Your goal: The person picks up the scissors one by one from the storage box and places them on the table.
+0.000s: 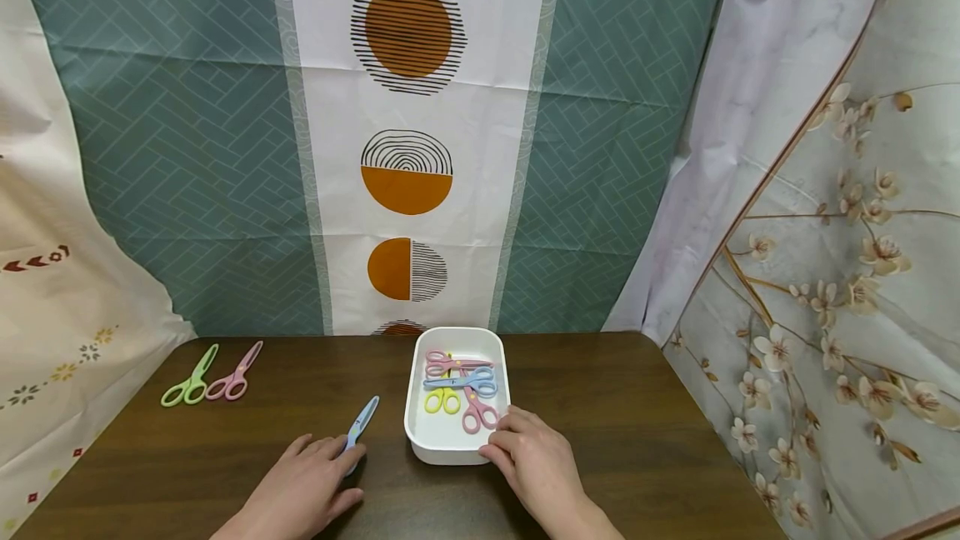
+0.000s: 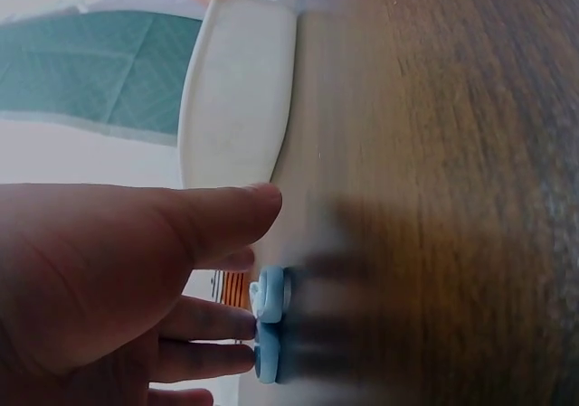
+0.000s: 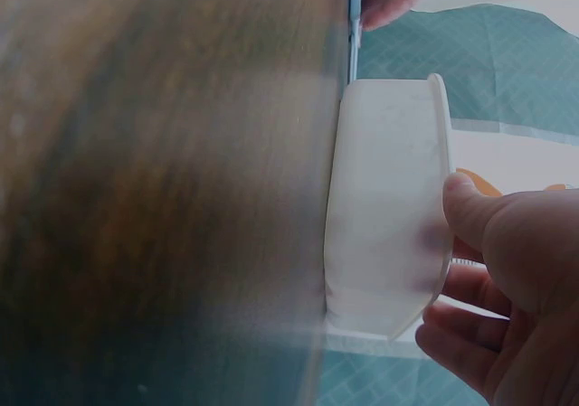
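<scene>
My left hand (image 1: pixel 303 482) lies low over the table, its fingers on the handles of a pair of blue scissors (image 1: pixel 363 421). In the left wrist view those fingers reach out fairly straight to the blue handle loops (image 2: pixel 271 296), and the thumb stands apart from them. With my right hand (image 1: pixel 536 465) I hold the near right corner of a white plastic container (image 1: pixel 448 457). The right wrist view has the thumb on its rim (image 3: pixel 445 135) and the fingers bent round the side. Inside lie blue scissors (image 1: pixel 446 383), yellow scissors (image 1: pixel 442 392) and two pink pairs, one crossing under the blue.
Green scissors (image 1: pixel 198 377) and pink scissors (image 1: pixel 238 375) lie side by side at the far left of the brown wooden table (image 1: pixel 637 423). A patterned cloth (image 1: pixel 607 190) hangs behind the table's back edge, with more cloth on both sides.
</scene>
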`<state>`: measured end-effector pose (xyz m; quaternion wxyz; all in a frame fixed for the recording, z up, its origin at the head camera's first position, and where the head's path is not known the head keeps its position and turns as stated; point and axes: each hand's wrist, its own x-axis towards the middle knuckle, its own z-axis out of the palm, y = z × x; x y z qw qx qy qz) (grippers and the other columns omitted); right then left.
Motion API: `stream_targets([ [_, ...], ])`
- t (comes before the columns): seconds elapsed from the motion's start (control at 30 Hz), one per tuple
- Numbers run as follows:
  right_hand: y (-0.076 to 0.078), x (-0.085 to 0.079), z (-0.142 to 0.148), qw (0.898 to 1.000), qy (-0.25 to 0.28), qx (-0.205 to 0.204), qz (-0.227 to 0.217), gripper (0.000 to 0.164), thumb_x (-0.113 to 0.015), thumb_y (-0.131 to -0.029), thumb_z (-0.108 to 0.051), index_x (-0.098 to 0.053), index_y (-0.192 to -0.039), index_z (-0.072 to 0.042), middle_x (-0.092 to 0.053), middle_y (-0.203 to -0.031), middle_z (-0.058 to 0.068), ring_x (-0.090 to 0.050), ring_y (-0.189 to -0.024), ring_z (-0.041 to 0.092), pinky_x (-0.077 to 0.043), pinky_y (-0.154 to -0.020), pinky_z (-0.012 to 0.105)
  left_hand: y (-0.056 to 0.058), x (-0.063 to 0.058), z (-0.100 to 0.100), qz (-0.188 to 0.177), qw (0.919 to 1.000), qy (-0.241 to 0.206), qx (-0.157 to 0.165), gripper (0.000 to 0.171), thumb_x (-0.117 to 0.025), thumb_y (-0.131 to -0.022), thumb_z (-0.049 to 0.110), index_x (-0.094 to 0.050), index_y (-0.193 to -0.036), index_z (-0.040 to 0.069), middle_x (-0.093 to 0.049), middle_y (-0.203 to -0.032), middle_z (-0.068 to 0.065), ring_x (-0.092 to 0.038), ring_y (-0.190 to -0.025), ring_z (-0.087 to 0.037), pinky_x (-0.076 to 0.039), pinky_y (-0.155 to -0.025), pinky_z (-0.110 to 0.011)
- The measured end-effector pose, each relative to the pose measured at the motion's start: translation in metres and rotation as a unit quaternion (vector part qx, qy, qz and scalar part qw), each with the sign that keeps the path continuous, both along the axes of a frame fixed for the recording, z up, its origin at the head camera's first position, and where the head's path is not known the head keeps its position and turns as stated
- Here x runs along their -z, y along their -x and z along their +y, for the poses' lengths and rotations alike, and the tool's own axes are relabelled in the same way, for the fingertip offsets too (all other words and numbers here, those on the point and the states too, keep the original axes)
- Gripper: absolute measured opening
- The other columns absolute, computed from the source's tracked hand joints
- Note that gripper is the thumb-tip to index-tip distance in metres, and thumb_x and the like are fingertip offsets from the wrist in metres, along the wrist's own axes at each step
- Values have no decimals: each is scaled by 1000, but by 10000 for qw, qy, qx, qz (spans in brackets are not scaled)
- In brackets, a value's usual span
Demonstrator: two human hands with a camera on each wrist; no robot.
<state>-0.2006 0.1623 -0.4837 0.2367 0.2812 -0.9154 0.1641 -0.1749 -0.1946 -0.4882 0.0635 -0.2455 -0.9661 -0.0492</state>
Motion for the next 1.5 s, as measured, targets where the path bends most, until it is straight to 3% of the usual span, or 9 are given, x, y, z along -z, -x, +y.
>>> stream_targets([
  [0.17,0,1,0,9999,-2,-24,124,13,-88,-96,-35,-84,-91,-23,-75,-103,-8,-70,-118,18,-62,-95,40,1,0,0,-46,10000,-20,-10,46,-86,-94,46,-74,-125,14,-73,-123,-8,-71,-118,-35,-51,-102,-69],
  [0.4,0,1,0,9998,40,-56,170,14,-88,-96,-34,-83,-89,-23,-75,-103,-8,-70,-118,18,-62,-95,40,1,2,-2,-42,9997,-6,261,57,-86,-96,45,-74,-136,6,-67,-140,-18,-69,-123,-41,-55,-100,-63],
  [0.63,-1,0,0,9999,39,-67,91,13,-87,-97,-33,-83,-90,-23,-75,-104,-8,-71,-119,20,-61,-96,41,0,5,-2,180,9992,-66,363,58,-86,-95,43,-73,-137,4,-67,-137,-17,-69,-118,-39,-54,-103,-58],
  [0.87,-1,-1,0,10000,38,-63,40,13,-87,-97,-33,-83,-90,-23,-76,-105,-7,-71,-120,20,-62,-96,42,1,3,1,28,9997,-118,223,58,-86,-96,44,-73,-137,5,-67,-138,-19,-68,-122,-39,-52,-106,-59],
  [1.27,-2,-2,0,10000,3,-35,52,13,-87,-97,-33,-83,-89,-23,-75,-104,-7,-71,-119,20,-61,-97,41,-1,5,4,396,9990,-207,66,54,-87,-96,41,-75,-133,4,-70,-131,-16,-69,-117,-37,-54,-103,-57],
  [1.5,-2,-1,0,10000,43,-50,34,12,-87,-97,-32,-84,-91,-22,-76,-105,-7,-71,-120,20,-61,-97,41,5,4,5,146,9992,-202,-310,51,-84,-98,40,-75,-133,3,-70,-131,-16,-68,-121,-37,-50,-110,-63],
])
